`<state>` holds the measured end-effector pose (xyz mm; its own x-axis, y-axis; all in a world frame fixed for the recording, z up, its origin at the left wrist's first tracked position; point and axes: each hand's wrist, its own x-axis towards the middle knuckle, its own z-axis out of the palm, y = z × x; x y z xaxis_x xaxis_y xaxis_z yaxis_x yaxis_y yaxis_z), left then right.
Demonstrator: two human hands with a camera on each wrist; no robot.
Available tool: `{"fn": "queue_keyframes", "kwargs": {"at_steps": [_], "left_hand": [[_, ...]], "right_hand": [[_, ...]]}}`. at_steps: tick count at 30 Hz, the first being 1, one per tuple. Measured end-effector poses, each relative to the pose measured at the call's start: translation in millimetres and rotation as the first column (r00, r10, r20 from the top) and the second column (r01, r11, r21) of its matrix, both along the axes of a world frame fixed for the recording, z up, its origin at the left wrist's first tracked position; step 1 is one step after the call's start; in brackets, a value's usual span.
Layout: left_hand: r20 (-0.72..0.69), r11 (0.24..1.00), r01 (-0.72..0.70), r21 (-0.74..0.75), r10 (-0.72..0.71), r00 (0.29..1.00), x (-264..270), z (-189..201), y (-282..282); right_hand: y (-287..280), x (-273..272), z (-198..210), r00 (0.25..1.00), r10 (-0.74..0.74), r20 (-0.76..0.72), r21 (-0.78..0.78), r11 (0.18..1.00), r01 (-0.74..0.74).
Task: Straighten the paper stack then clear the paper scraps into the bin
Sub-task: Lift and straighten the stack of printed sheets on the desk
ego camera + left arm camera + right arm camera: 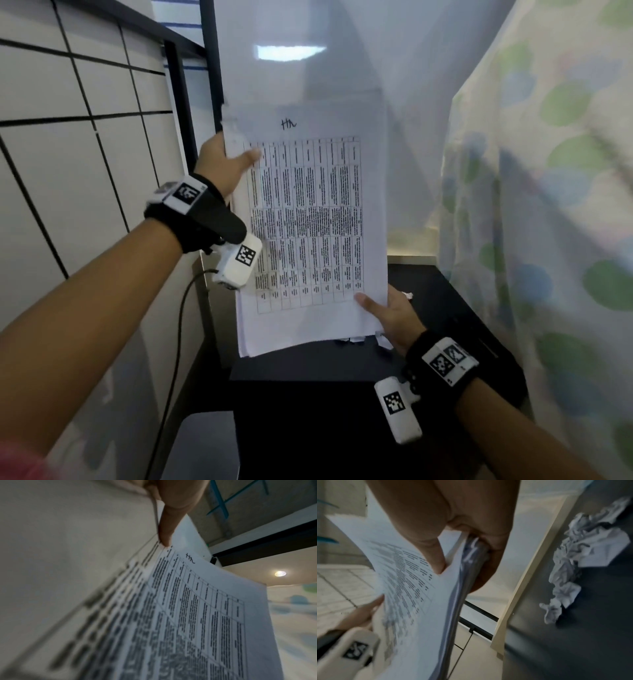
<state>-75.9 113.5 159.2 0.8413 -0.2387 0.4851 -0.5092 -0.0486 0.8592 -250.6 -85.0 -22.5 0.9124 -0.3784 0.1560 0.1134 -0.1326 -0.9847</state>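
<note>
While lifted off the table point(308, 366), paper stack point(308, 219) pinched between left hand point(222, 164) and right hand point(390, 315).

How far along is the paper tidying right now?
Nothing looks finished. In hand: the left hand and right hand hold the paper stack upright, its bottom edges uneven. Left: the crumpled scraps lie on the dark surface; no bin shows.
</note>
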Motion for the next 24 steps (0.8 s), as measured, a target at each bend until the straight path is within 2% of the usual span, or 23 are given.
{"fn": "queue_keyframes", "kwargs": {"at_steps": [2,4,6,9,14,19,21,24], "left_hand": [[-0.024,0.997,-0.061,0.051,0.062,0.998,4,-15,-1],[-0.055,0.979,-0.065,0.192,0.077,0.996,-3,-37,-3],[-0.125,0.951,0.004,0.310,0.037,0.991,-15,-74,-1],[-0.259,0.926,0.141,0.350,-0.049,0.965,-30,-142,7],[-0.299,0.927,0.022,0.374,0.098,0.949,-25,-199,26],[-0.334,0.830,0.069,0.553,0.146,0.931,-3,-231,42],[-0.340,0.789,0.098,0.607,0.146,0.929,1,-238,44],[-0.370,0.749,0.136,0.649,0.154,0.916,6,-241,42]], "right_hand": [[-2,4,-5,1.000,-0.014,0.020,0.057,0.998,0.013],[-4,10,-9,0.999,-0.037,0.010,0.107,0.994,0.036],[-6,19,-14,0.998,-0.062,-0.004,0.179,0.982,0.062],[-5,30,-16,0.996,-0.083,-0.024,0.256,0.963,0.086],[14,48,-34,0.977,-0.138,-0.163,0.039,0.989,0.146],[26,70,-69,0.889,-0.055,-0.454,-0.056,0.998,0.032],[29,72,-75,0.842,-0.097,-0.530,-0.205,0.979,-0.016],[28,73,-76,0.799,-0.198,-0.568,-0.411,0.909,-0.067]]}}
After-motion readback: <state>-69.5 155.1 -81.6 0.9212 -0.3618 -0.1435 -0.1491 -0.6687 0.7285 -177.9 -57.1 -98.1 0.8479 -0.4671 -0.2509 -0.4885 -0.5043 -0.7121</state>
